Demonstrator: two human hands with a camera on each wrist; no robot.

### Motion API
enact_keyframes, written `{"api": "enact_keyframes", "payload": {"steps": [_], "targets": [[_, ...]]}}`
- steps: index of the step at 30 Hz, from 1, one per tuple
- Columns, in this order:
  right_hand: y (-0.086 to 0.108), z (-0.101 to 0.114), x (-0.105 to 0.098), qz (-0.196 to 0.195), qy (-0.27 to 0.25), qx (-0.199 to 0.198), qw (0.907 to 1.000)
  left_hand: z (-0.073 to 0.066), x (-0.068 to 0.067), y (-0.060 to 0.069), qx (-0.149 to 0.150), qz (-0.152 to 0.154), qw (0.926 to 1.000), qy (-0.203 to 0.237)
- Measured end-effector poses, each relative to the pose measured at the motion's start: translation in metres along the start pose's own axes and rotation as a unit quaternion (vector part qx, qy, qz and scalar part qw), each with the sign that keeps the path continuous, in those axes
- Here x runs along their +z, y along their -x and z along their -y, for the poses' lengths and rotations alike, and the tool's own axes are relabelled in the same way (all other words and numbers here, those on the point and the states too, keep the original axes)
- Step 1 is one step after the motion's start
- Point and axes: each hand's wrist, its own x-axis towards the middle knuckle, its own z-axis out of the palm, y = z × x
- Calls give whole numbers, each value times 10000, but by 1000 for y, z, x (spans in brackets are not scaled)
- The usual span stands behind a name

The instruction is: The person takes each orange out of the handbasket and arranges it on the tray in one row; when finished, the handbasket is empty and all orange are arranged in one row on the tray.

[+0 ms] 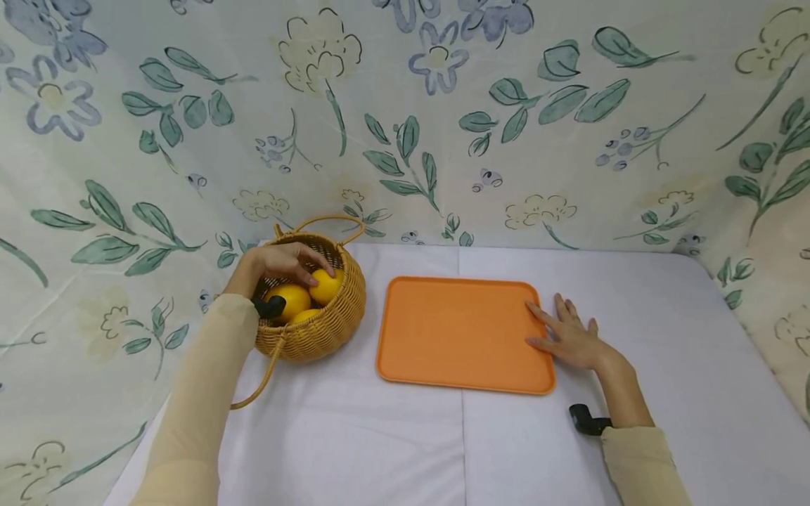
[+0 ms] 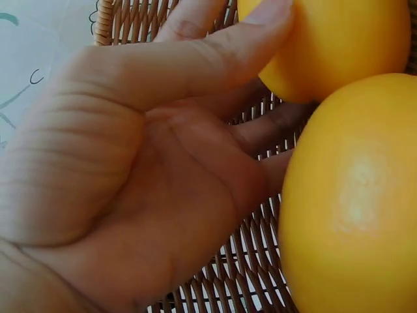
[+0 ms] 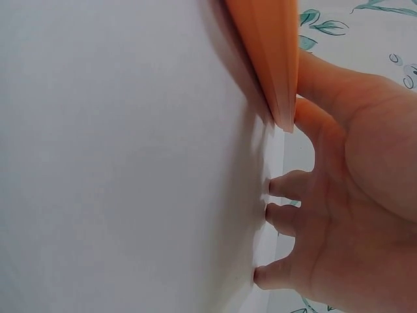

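Note:
At the left of the head view, a round wicker basket holds several smooth yellow fruits, their exact kind unclear. My left hand reaches inside over its rim and grips one yellow fruit. In the left wrist view the thumb presses on that fruit, with fingers partly hidden behind it. Another yellow fruit lies close to the palm. My right hand is spread at the right edge of an orange tray. Its thumb and index finger touch the tray rim; the other fingertips rest on the cloth.
White cloth covers the table beneath tray and basket. One basket handle leans out toward the front left, the other toward the back. A floral curtain hangs behind the table and along its sides.

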Motion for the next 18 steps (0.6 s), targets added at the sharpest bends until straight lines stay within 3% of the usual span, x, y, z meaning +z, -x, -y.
{"api": "enact_keyframes", "payload": {"steps": [6, 13, 18], "targets": [[0, 1, -2, -2, 7, -3, 10000, -2, 1, 2, -77, -58, 9999, -74], [0, 1, -2, -7, 5, 33, 10000, -3, 0, 5, -306, -603, 9977, -103], [-1, 1, -1, 10, -19, 35, 10000, -3, 0, 4, -154, -216, 9996, 39]]}}
